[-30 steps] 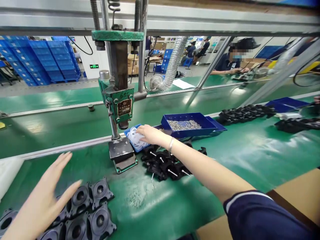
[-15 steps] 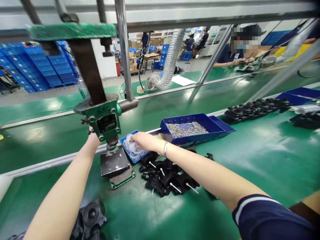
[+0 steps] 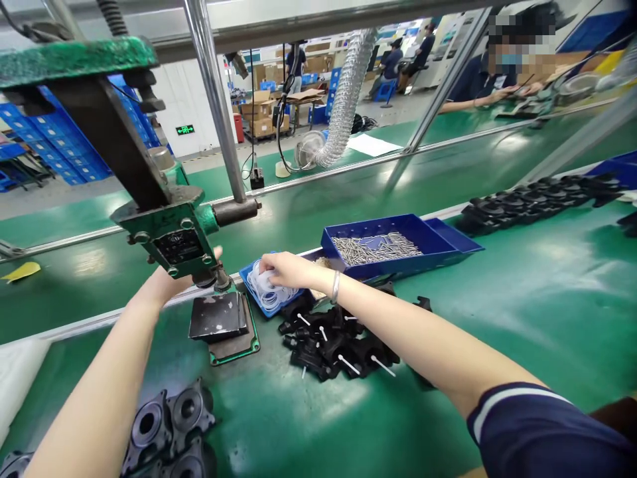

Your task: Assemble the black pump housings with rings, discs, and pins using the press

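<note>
My right hand [image 3: 287,271] reaches into a small blue tray [image 3: 253,300] of white plastic rings [image 3: 271,300]. Its fingers are pinched together on white rings at the tray's back; how many is unclear. My left hand [image 3: 172,284] is up behind the head of a green hand press [image 3: 180,247], which covers most of its fingers, so its grip is hidden. Below the press head sits a dark metal block [image 3: 219,316] on the base plate. Black plastic parts [image 3: 318,362] with white pins standing out lie heaped under my right forearm.
A blue bin [image 3: 408,267] of metal pins [image 3: 375,249] stands right of the rings. Round black housings [image 3: 189,408] lie at lower left, beside my left forearm. More black parts [image 3: 537,202] line the right. A co-worker [image 3: 478,86] sits across the bench.
The view has shifted, showing more of the housings at lower left. My right hand stays in the ring tray, its fingers moving slightly among the rings. My left hand remains behind the press head.
</note>
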Demonstrator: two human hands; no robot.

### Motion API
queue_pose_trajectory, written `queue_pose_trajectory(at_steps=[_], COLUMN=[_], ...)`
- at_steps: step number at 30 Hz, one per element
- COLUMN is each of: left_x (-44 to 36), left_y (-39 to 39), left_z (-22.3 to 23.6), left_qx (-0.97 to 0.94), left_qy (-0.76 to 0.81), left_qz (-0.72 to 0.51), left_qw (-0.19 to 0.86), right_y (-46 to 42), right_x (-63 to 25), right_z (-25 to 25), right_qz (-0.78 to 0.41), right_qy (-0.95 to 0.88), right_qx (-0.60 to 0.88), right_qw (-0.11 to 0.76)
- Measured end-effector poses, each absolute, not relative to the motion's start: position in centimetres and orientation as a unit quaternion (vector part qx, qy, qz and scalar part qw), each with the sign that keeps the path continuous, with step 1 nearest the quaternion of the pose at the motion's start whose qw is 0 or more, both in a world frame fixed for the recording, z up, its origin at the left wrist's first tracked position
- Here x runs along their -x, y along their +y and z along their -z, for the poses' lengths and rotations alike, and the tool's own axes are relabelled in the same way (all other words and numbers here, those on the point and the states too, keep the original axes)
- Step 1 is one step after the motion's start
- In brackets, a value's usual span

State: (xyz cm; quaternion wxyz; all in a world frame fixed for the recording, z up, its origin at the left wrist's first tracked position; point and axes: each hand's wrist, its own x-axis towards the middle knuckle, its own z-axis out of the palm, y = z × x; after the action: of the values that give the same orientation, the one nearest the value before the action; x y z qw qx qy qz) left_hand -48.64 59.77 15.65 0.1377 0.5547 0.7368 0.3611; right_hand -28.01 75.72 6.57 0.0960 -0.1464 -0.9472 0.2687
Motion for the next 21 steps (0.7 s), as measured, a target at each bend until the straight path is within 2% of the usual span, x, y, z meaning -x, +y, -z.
queue_pose_trajectory(at_steps=[3,6,9,21], left_x=[47.1,45.6,44.9,44.3], left_y=[56.3,54.9,55.1,55.3], left_z=[-15.3,-13.1,-11.4,-11.6], left_qx=[-0.626,-0.690,-0.683,-0.667], left_qy=[0.728,0.699,0.719,0.738], left_qz=[-0.166,-0.052,-0.033,-0.015], left_qw=[0.225,0.182,0.125,0.103], right_y=[75.8,75.4,74.9,74.3], right_x=[27.7,27.7,27.6,26.6], right_z=[-6.7,-6.5,-6.6,-7.2], right_qz=[-0.305,-0.335,-0.357,-0.385], right_qy=[-0.933,-0.918,-0.903,-0.878], right_qx=[0.151,0.162,0.173,0.194], right_qw=[0.117,0.139,0.164,0.208])
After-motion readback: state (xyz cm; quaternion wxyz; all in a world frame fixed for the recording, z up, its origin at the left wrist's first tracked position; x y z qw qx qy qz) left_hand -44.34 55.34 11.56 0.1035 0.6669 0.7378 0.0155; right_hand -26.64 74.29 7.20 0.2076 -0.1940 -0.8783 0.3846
